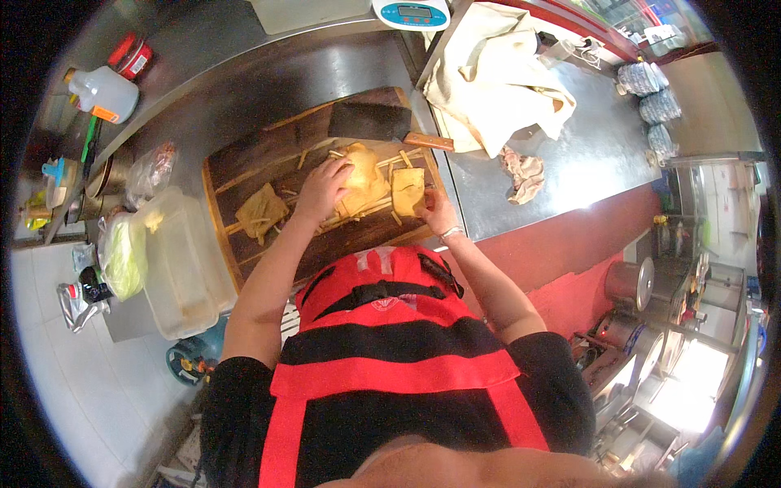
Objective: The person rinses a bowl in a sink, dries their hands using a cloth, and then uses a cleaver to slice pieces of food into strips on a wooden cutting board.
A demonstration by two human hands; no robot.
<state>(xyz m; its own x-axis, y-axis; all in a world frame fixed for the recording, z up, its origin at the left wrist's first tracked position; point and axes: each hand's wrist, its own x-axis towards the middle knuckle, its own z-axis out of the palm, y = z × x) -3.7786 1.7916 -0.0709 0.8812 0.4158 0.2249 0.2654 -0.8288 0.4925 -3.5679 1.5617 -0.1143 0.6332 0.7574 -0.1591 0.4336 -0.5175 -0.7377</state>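
My left hand (323,186) rests on the left edge of a large yellow tofu-like sheet (364,180), fingers curled; whether it grips is hard to tell. My right hand (438,212) pinches the right edge of a smaller, folded-looking yellow slab (407,189). Thin cut strips (366,210) of the same food lie under and around both pieces. Another wrinkled yellow piece (262,210) sits to the left. All this is on a wooden cutting board (293,131). Beyond the food lies a cleaver (370,121), its wooden handle pointing right over the board's edge.
A translucent plastic tub (177,274) and a bagged cabbage-like vegetable (122,253) stand left. Cream cloth (494,73) and crumpled brown paper (523,174) lie on the right steel counter (586,134). A digital scale (413,13) and plastic jug (107,91) are farther back.
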